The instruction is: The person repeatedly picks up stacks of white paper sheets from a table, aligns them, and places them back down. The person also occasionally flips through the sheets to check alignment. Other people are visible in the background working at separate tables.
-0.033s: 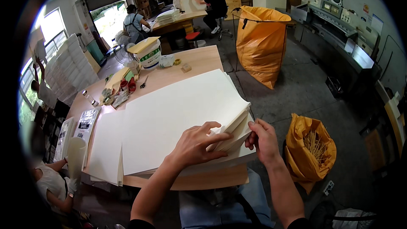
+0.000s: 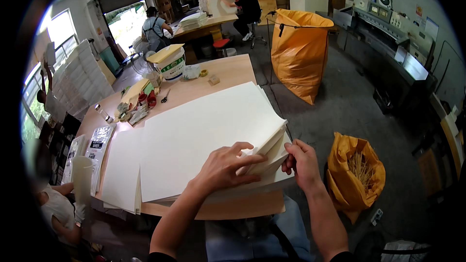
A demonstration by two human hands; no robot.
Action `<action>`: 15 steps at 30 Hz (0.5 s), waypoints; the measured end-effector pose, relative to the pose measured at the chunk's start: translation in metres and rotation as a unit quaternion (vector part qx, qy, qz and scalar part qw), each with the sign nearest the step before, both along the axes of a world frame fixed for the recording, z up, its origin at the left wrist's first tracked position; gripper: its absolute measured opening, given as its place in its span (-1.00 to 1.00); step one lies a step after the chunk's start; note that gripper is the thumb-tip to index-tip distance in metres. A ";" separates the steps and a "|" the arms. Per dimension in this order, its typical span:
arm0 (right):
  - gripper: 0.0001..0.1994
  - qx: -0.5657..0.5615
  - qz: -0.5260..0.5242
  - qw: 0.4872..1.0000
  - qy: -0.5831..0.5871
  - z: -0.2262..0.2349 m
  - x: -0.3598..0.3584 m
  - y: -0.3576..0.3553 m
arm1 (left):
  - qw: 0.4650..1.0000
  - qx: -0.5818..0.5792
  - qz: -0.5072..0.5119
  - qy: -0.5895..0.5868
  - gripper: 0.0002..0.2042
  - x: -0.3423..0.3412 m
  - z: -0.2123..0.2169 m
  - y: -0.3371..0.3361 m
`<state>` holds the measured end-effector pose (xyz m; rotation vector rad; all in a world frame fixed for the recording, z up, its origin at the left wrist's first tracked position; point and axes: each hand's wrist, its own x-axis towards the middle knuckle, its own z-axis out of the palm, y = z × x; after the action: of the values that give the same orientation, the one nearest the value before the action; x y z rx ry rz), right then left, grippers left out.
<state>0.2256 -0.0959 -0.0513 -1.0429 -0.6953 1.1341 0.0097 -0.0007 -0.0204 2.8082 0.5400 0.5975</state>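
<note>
A broad stack of white paper sheets [image 2: 204, 131] lies on the wooden table in front of me, its near right corner lifted and fanned into several curled layers. My left hand [image 2: 225, 165] rests over that corner, thumb and forefinger spread around the bent layers, with part of its grip hidden by paper. At the stack's right edge, my right hand [image 2: 302, 161] pinches the corner of the lower sheets between thumb and fingers. Another pile of white sheets [image 2: 121, 170] sits under and left of the main stack.
Scissors [image 2: 165, 96], gloves [image 2: 139, 115], a tape roll [image 2: 203, 73] and a white bucket [image 2: 172, 68] stand toward the table's far side. Orange sacks [image 2: 301, 53] are on the floor at right, the nearer one holding thin strips. Machinery [image 2: 383, 22] lines the right wall. Other people work left and behind.
My hands keep almost the same hold on the sheets. The person at lower left has shifted a pale curled sheet slightly, and the whole view has moved a little.
</note>
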 end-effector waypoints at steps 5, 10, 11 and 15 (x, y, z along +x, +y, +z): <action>-0.66 0.002 -0.051 0.988 -0.147 0.003 -0.006 -0.004 | 1.000 0.014 0.004 0.002 -0.50 -0.001 -0.001 0.002; -0.68 0.011 -0.017 1.000 -0.011 -0.002 0.001 0.002 | 0.998 0.055 0.001 0.038 -0.56 -0.003 -0.007 0.002; -0.68 0.012 -0.016 1.000 0.000 -0.002 0.003 0.003 | 0.998 0.054 -0.005 0.018 -0.57 -0.003 -0.007 0.001; -0.70 0.010 -0.018 0.999 0.027 -0.003 0.002 0.000 | 0.999 0.039 -0.015 -0.030 -0.55 0.002 -0.005 -0.007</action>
<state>0.2279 -0.0959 -0.0539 -0.9995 -0.6417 1.1191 0.0119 -0.0072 -0.0256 2.8546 0.4708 0.7099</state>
